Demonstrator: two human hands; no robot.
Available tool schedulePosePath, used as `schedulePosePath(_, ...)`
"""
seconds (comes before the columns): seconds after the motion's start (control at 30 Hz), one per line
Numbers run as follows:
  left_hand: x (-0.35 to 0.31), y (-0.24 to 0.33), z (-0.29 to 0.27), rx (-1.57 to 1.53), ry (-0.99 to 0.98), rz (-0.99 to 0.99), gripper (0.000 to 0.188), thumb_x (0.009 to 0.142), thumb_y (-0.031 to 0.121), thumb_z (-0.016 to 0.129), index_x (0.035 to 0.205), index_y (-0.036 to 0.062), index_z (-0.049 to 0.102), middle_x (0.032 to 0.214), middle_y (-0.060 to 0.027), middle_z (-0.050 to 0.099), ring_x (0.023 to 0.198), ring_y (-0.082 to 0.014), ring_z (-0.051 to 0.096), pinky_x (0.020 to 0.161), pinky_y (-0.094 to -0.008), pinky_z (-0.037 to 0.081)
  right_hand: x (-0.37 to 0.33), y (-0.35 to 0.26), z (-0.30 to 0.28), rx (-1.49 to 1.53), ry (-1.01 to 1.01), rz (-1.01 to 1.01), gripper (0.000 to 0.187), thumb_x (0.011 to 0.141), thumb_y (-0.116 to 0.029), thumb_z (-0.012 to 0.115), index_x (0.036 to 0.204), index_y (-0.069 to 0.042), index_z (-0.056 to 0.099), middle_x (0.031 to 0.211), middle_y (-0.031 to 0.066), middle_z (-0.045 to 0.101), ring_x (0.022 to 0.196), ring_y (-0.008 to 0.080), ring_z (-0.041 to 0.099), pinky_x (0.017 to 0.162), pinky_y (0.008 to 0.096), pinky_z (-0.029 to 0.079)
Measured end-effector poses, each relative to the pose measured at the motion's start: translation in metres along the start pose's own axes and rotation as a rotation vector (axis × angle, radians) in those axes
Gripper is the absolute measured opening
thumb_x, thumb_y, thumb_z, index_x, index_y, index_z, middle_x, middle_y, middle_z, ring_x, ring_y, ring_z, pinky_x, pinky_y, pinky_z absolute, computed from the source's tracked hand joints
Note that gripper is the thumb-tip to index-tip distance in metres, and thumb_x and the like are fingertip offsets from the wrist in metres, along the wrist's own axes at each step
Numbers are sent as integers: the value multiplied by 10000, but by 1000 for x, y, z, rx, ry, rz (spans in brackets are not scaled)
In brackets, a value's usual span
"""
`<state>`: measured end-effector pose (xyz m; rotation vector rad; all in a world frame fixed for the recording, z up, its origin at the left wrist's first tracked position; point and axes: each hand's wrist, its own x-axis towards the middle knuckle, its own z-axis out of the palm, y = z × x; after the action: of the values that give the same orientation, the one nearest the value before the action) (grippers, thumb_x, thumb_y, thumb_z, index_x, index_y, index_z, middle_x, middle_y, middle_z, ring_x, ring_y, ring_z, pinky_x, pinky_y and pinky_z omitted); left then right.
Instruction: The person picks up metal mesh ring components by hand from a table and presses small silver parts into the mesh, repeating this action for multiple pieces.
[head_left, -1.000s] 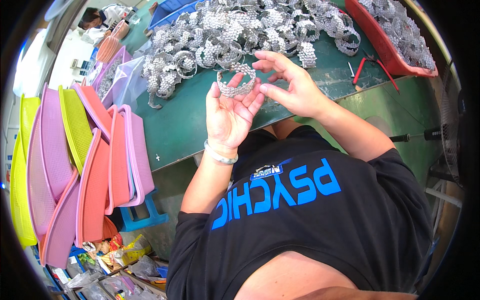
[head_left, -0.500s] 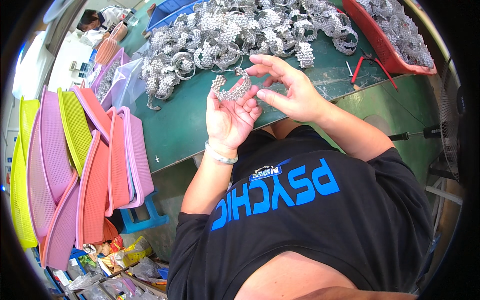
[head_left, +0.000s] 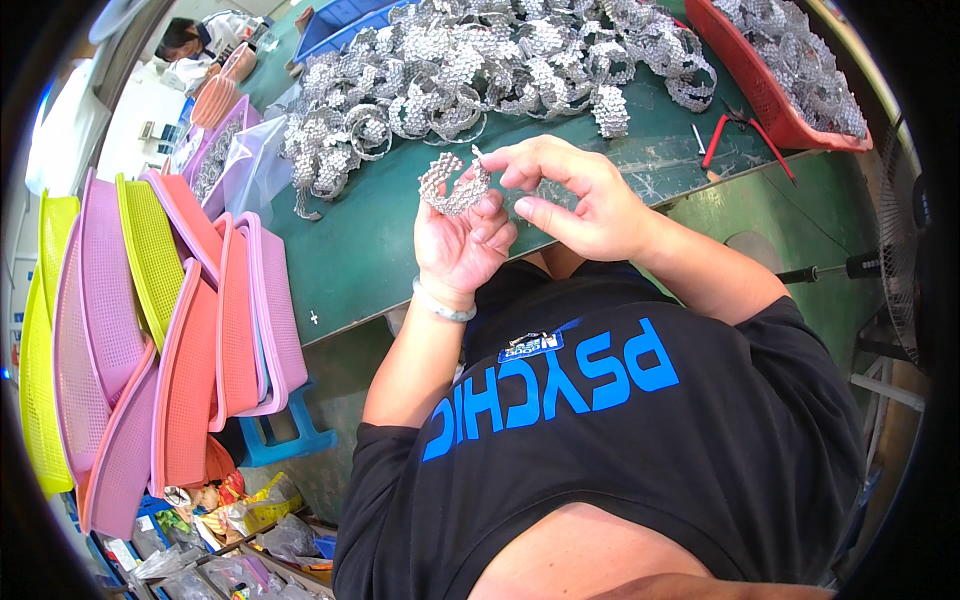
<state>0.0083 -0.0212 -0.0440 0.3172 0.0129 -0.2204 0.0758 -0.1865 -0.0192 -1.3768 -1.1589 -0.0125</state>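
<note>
A silvery, open C-shaped cuff bracelet with a bumpy, scale-like surface is held up over the near edge of the green table. The fingers and thumb of my left hand are closed around its lower side, palm up. From the right, my right hand reaches over with its fingertips at the cuff's upper right end. Its thumb stands apart from the fingers, so it does not grip the cuff. Behind both hands lies a large heap of similar silvery cuffs on the table.
Red-handled pliers lie beside a red basket of more cuffs. Stacked pink, purple and yellow-green plastic baskets stand left of the table, near a blue stool. A fan is at right; another person sits at the far left.
The cuff has turned in my left hand and tipped, its gap now facing more upward. My right hand has dropped slightly, its fingertips staying by the cuff's end.
</note>
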Motion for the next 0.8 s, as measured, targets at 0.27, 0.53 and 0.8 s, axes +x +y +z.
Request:
schedulePosePath(0.27, 2, 5, -7, -82, -97, -113, 444, 894, 401, 303, 1052, 58, 537, 639, -75, 538, 393, -112, 369, 413, -237, 304, 3, -10, 0, -85, -80, -154, 200, 704, 48, 570, 896, -10, 565, 1100, 147, 574, 989, 293, 548, 851, 373, 425)
schedulePosePath(0.53, 1, 4, -14, -47, -143, -111, 383, 905, 368, 341, 1032, 73, 549, 550, -15, 457, 350, -83, 349, 372, -212, 258, 3, -15, 4, -103, -109, -256, 239, 680, 42, 585, 907, -31, 573, 1099, 138, 578, 951, 294, 558, 843, 385, 427)
schedulePosePath(0.8, 2, 1, -16, -136, -122, -146, 470, 882, 423, 357, 1088, 44, 542, 609, -43, 526, 409, -102, 372, 391, -225, 294, 2, -16, 4, -133, -117, -258, 265, 664, 46, 588, 917, -33, 572, 1087, 141, 582, 915, 278, 571, 817, 379, 432)
